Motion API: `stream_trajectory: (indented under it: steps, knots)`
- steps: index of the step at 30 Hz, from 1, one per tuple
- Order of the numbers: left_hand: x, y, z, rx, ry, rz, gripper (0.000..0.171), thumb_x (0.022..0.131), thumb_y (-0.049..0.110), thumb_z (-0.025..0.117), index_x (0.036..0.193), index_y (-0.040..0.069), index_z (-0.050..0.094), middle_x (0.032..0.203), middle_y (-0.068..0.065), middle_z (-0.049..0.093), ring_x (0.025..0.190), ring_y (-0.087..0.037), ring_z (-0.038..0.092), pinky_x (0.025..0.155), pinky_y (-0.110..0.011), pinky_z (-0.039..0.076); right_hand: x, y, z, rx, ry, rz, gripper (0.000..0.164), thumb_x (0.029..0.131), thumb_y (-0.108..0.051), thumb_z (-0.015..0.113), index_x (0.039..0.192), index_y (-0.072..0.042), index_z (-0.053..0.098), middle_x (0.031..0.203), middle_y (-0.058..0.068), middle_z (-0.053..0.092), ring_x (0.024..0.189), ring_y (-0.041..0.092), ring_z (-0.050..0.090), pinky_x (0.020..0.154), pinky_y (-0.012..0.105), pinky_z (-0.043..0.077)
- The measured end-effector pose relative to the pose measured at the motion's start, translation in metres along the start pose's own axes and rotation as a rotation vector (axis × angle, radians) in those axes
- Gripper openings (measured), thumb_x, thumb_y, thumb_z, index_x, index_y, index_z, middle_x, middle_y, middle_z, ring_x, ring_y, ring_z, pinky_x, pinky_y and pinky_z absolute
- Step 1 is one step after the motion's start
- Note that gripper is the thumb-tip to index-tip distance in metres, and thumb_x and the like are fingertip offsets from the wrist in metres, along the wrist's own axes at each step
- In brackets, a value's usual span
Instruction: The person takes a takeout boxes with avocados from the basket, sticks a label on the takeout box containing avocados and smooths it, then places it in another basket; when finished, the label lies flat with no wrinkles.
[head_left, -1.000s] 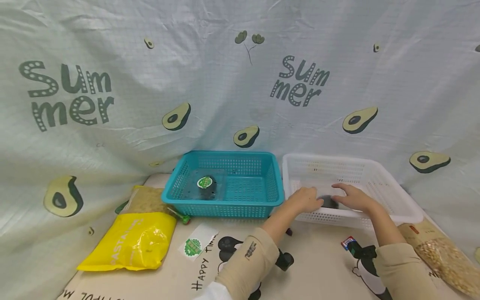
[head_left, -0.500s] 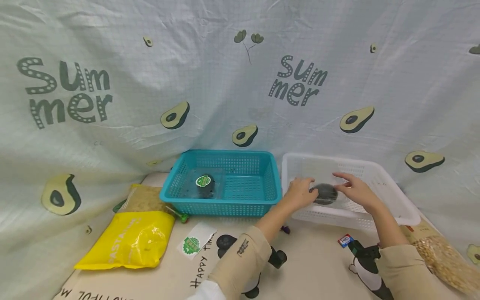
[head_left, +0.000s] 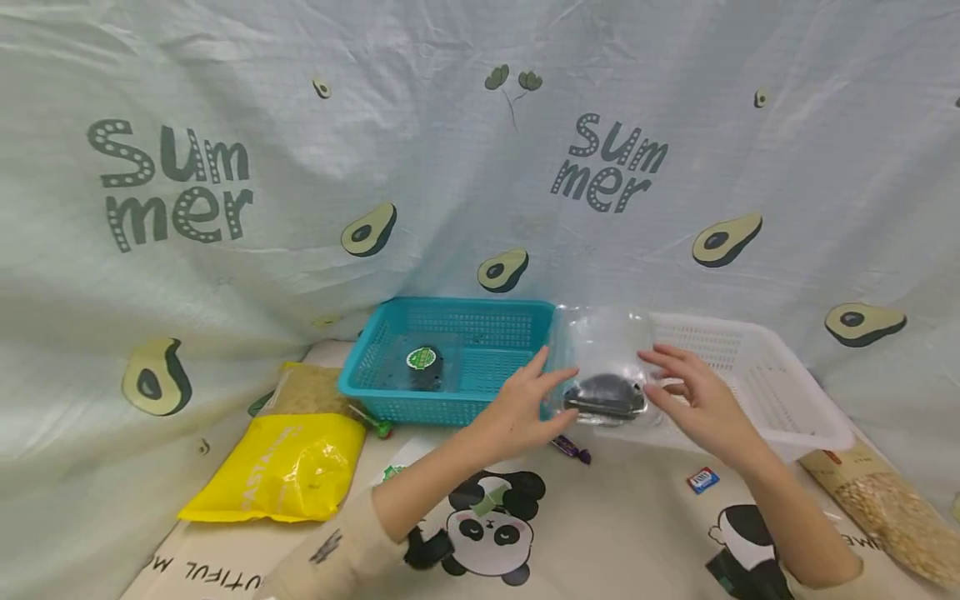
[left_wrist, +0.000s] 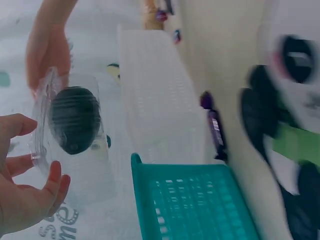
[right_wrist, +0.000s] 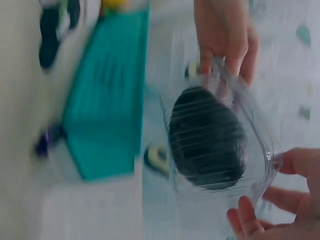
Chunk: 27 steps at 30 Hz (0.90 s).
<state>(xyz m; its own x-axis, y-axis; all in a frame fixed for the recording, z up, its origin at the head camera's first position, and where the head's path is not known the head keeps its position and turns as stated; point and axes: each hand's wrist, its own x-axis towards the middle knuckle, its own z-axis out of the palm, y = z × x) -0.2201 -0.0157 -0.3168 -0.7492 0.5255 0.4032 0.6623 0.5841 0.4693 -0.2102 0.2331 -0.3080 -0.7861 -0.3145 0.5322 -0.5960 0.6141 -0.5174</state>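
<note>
Between both hands, a clear plastic clamshell box (head_left: 600, 333) is held up, tilted, above the near left part of the white basket (head_left: 813, 433). Inside it lies a dark, smooth oval thing (right_wrist: 207, 140), like a whole avocado. My left hand (head_left: 525, 404) grips the box's left side, thumb and fingers spread along the edge. On the opposite side my right hand (head_left: 697, 408) holds the edge with its fingertips, as the right wrist view shows. A similar clear box with a green round sticker (head_left: 422, 358) sits in the teal basket (head_left: 420, 407) to the left.
A yellow pasta bag (head_left: 300, 467) lies at the left, near a green-headed lollipop (head_left: 382, 429). A purple-wrapped candy (head_left: 573, 450) and a small red-blue packet (head_left: 702, 481) lie in front of the baskets. A bag of grains (head_left: 892, 508) is at the right.
Both hands have lifted the clear box with the dark oval thing up out of the white basket. It has moved left, towards the teal basket.
</note>
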Motion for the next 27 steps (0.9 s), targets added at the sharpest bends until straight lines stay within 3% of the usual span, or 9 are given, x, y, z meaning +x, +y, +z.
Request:
stream_trajectory:
  steps: [3, 6, 9, 12, 15, 18, 22, 27]
  knots:
    - [-0.043, -0.005, -0.012, -0.03, -0.012, 0.038, 0.05, 0.085, 0.03, 0.057, 0.132, 0.017, 0.044, 0.144, -0.019, 0.019, 0.097, -0.016, 0.057, 0.082, -0.04, 0.046, -0.016, -0.021, 0.022, 0.045, -0.021, -0.032, 0.041, 0.084, -0.006, 0.059, 0.123, -0.003, 0.051, 0.129, 0.017, 0.041, 0.095, -0.001, 0.048, 0.073, 0.014, 0.046]
    - [-0.08, -0.007, -0.02, -0.109, -0.021, 0.036, 0.048, 0.085, 0.027, 0.058, 0.13, 0.017, 0.046, 0.144, -0.017, 0.023, 0.088, -0.006, 0.059, 0.074, -0.027, 0.05, -0.032, -0.037, 0.041, 0.104, -0.058, -0.044, 0.042, 0.083, -0.005, 0.059, 0.124, -0.007, 0.05, 0.13, 0.014, 0.04, 0.094, 0.003, 0.051, 0.071, 0.02, 0.048]
    - [-0.109, -0.011, -0.021, -0.188, -0.008, 0.051, 0.044, 0.084, 0.025, 0.06, 0.126, 0.014, 0.05, 0.14, -0.019, 0.031, 0.079, -0.001, 0.06, 0.065, -0.017, 0.049, -0.047, -0.046, 0.056, 0.142, -0.079, -0.072, 0.044, 0.082, -0.005, 0.06, 0.125, -0.009, 0.049, 0.13, 0.012, 0.039, 0.09, 0.003, 0.053, 0.069, 0.022, 0.048]
    - [-0.128, -0.016, -0.018, -0.201, 0.002, 0.092, 0.04, 0.085, 0.024, 0.06, 0.122, 0.011, 0.054, 0.134, -0.022, 0.038, 0.073, 0.003, 0.058, 0.07, -0.018, 0.049, -0.059, -0.05, 0.069, 0.17, -0.09, -0.111, 0.046, 0.081, -0.003, 0.061, 0.125, -0.008, 0.049, 0.129, 0.013, 0.039, 0.084, 0.003, 0.054, 0.067, 0.022, 0.048]
    - [-0.141, -0.021, -0.012, -0.191, -0.021, 0.099, 0.039, 0.086, 0.027, 0.058, 0.12, 0.01, 0.055, 0.13, -0.024, 0.042, 0.07, 0.006, 0.055, 0.075, -0.026, 0.049, -0.069, -0.047, 0.081, 0.209, -0.104, -0.122, 0.043, 0.081, -0.002, 0.061, 0.123, -0.006, 0.051, 0.125, 0.015, 0.041, 0.08, 0.002, 0.055, 0.064, 0.021, 0.048]
    - [-0.146, -0.03, -0.007, -0.238, -0.066, 0.04, 0.039, 0.085, 0.029, 0.058, 0.12, 0.01, 0.056, 0.129, -0.024, 0.043, 0.071, 0.006, 0.056, 0.07, -0.025, 0.05, -0.072, -0.039, 0.095, 0.241, -0.109, -0.123, 0.04, 0.079, -0.003, 0.063, 0.118, -0.003, 0.053, 0.121, 0.018, 0.044, 0.086, 0.003, 0.055, 0.063, 0.021, 0.049]
    - [-0.144, -0.046, 0.002, -0.326, -0.089, -0.067, 0.04, 0.084, 0.027, 0.06, 0.119, 0.007, 0.056, 0.131, -0.023, 0.042, 0.075, 0.001, 0.06, 0.057, -0.019, 0.049, -0.07, -0.026, 0.113, 0.262, -0.1, -0.092, 0.037, 0.079, -0.002, 0.064, 0.115, 0.002, 0.055, 0.118, 0.021, 0.047, 0.095, 0.009, 0.053, 0.064, 0.022, 0.05]
    - [-0.142, -0.062, 0.01, -0.323, -0.076, -0.109, 0.044, 0.082, 0.029, 0.062, 0.12, 0.007, 0.056, 0.133, -0.019, 0.041, 0.078, -0.001, 0.061, 0.065, -0.025, 0.05, -0.066, -0.015, 0.128, 0.262, -0.093, -0.058, 0.038, 0.079, -0.004, 0.064, 0.115, 0.002, 0.055, 0.12, 0.022, 0.045, 0.095, 0.014, 0.054, 0.064, 0.022, 0.05]
